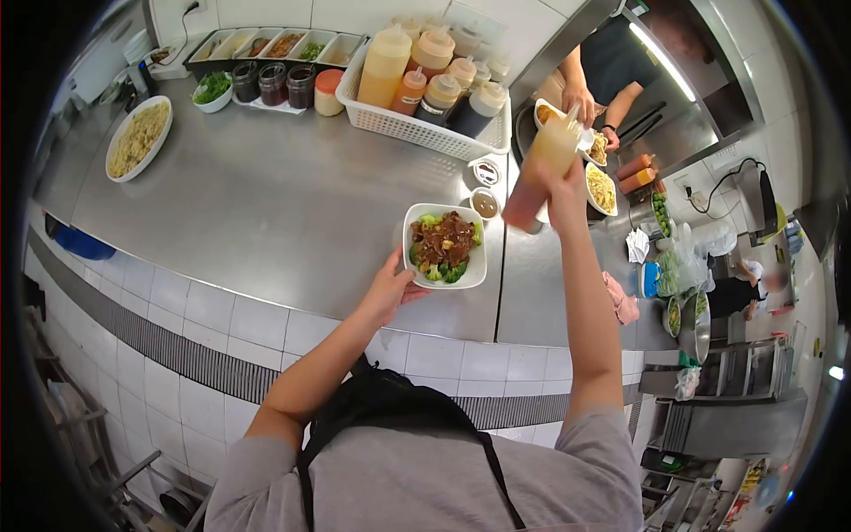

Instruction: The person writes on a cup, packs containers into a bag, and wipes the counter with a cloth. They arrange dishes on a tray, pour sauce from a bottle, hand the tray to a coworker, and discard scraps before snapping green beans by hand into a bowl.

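Note:
My left hand (391, 288) grips the near left side of a white square bowl (480, 269), fingers under its rim. Saucy brown meat (443, 238) fills the bowl, ringed by broccoli (453, 270). Raised to the right, my right hand (566, 197) is wrapped round a squeeze bottle (542, 168), smeared by motion. The bottle leans with its nozzle up and away, and brownish sauce shows in its lower part. Beside the bowl's far right corner sit a small cup of brown sauce (484, 204) and a second small lidded cup (485, 173).
A white basket (425, 129) of squeeze bottles stands at the back. Left of it are jars (274, 84), topping trays (284, 46) and a noodle plate (139, 139). Through an opening at right, a co-worker's hand (579, 102) works over dishes near a plate of noodles (601, 188).

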`<state>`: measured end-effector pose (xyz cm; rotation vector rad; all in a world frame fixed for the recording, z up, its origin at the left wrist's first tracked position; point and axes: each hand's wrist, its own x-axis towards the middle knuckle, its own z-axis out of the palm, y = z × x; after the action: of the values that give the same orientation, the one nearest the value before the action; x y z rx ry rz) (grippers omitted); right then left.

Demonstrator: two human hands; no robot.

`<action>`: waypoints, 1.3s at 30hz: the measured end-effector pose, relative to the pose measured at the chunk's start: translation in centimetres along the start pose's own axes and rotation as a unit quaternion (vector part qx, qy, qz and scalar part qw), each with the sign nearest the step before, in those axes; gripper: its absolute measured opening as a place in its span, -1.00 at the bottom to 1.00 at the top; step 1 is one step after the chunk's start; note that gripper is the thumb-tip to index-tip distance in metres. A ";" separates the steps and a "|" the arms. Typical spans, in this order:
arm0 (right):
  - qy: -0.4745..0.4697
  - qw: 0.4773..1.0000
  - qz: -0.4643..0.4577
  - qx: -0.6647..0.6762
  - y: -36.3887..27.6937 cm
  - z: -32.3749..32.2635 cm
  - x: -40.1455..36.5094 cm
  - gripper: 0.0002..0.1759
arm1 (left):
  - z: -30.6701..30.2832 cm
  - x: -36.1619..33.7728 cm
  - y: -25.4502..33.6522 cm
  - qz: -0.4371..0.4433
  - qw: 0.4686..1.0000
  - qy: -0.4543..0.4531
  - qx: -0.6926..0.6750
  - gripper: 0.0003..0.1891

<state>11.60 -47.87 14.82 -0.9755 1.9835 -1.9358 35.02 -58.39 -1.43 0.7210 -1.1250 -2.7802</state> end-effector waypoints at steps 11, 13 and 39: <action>0.236 0.941 -0.078 -0.231 11.1 10.3 11.1 -0.27 | 0.7 -0.4 -2.5 0.008 0.999 0.039 -0.025 -0.34; 0.252 0.914 -0.063 -0.313 11.6 10.1 9.8 -0.26 | 0.9 -0.5 -2.2 0.005 0.999 0.035 -0.020 -0.35; 0.179 0.935 0.158 -0.264 10.9 -51.5 -19.6 -0.82 | 19.6 4.0 -15.1 -0.013 0.999 0.044 0.017 -0.38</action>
<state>-6.18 4.50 4.86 -0.3542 2.7507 -1.5113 24.58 -35.64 -0.94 0.8596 -1.1586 -2.7257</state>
